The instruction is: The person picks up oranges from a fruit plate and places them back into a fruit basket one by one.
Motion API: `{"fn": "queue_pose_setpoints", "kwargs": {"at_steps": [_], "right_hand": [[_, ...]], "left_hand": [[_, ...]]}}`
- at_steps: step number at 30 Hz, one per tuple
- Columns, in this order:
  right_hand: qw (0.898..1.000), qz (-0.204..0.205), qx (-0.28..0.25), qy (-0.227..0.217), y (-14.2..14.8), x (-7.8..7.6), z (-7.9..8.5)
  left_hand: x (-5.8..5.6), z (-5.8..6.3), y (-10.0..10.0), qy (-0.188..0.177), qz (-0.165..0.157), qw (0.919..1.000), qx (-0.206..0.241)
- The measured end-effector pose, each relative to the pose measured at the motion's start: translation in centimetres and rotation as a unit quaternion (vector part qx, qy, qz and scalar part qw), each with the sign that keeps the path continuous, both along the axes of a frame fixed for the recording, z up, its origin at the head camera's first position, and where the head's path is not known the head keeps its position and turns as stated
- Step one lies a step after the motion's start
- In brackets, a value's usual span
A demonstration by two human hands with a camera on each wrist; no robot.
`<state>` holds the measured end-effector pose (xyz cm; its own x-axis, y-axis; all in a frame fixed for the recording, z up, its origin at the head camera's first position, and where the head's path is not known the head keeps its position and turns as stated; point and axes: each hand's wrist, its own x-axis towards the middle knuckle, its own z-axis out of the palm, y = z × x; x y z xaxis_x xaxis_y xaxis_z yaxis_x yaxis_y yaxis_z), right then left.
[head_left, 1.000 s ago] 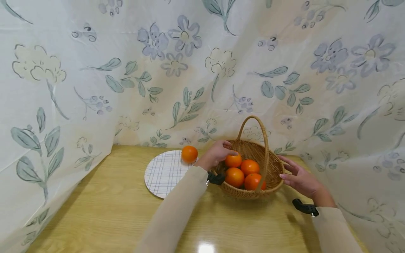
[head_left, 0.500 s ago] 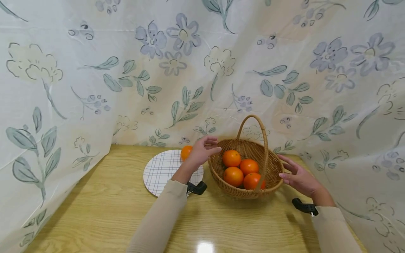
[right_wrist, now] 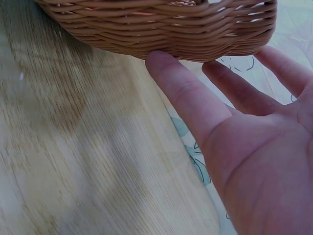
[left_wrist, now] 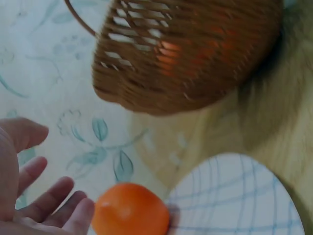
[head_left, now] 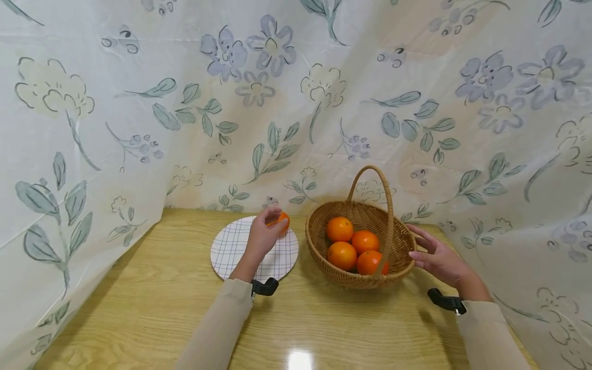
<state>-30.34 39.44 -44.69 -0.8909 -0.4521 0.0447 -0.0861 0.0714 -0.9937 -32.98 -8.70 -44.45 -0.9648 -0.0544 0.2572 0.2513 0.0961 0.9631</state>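
Observation:
My left hand [head_left: 261,239] is over the round white checked plate [head_left: 231,249], its fingers apart and bent a little. Right beside its fingertips lies a single orange [left_wrist: 129,210] at the plate's back edge; in the head view the hand partly covers this orange [head_left: 284,222]. To the right stands a wicker basket [head_left: 324,266] with a tall hoop handle, holding several oranges [head_left: 341,256]. My right hand [head_left: 441,264] touches the right side of the basket's rim with its thumb and fingertips, the fingers fairly straight, as the right wrist view shows too.
A wooden table [head_left: 324,329] carries everything. Behind it and along both sides hangs a floral cloth [head_left: 231,149], close to the back of the basket. The basket handle [head_left: 388,205] arches up above the oranges.
My left hand has drawn back from an orange inside the basket, leaving it there, and moved left to the orange on the plate. The right hand has stayed at the basket rim.

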Motion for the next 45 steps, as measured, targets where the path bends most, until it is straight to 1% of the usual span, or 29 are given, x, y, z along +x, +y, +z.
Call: {"fn": "queue_pose_setpoints", "kwargs": {"at_steps": [3,6,8,11,14,18,24,28,33,39,42,45], "right_hand": [[1.0,0.0,-0.004,-0.002,0.1,-0.3,-0.1],[1.0,0.003,-0.007,-0.002,0.2,-0.5,-0.1],[1.0,0.004,-0.005,-0.001,0.2,-0.6,0.0],[1.0,0.004,-0.004,0.002,0.2,-0.8,0.1],[1.0,0.008,-0.006,0.005,0.4,-1.0,0.1],[1.0,0.01,-0.01,0.005,0.6,-1.1,0.1],[1.0,0.019,-0.023,0.009,0.5,-1.5,0.0],[0.999,0.03,-0.038,0.011,0.5,-1.9,-0.2],[0.999,0.035,-0.041,0.008,0.6,-2.2,-0.4],[0.998,0.041,-0.042,0.013,0.6,-2.2,-0.4],[0.999,0.036,-0.038,0.013,0.6,-2.1,-0.4],[0.999,0.028,-0.033,0.01,0.6,-2.0,-0.4]], "left_hand": [[-0.4,-0.6,-0.4,0.005,0.026,0.9996,-0.003],[-1.1,-1.1,-0.7,0.004,0.049,0.9987,0.012],[-1.5,-1.3,-0.8,0.002,0.057,0.9981,0.025],[-2.3,-1.7,-0.9,0.005,0.065,0.9976,0.023],[-3.2,-2.1,-0.9,-0.004,0.067,0.9977,-0.009],[-4.4,-2.9,-0.8,-0.033,0.059,0.9963,-0.052],[-5.4,-3.8,-0.5,-0.06,0.052,0.9946,-0.067],[-5.8,-4.1,-0.4,-0.069,0.049,0.9929,-0.083],[-6.0,-4.2,-0.5,-0.074,0.053,0.9908,-0.1],[-5.8,-4.0,-0.4,-0.074,0.053,0.9899,-0.109],[-5.5,-3.6,-0.4,-0.069,0.053,0.9908,-0.104],[-5.0,-2.9,-0.3,-0.057,0.045,0.9934,-0.088]]}}
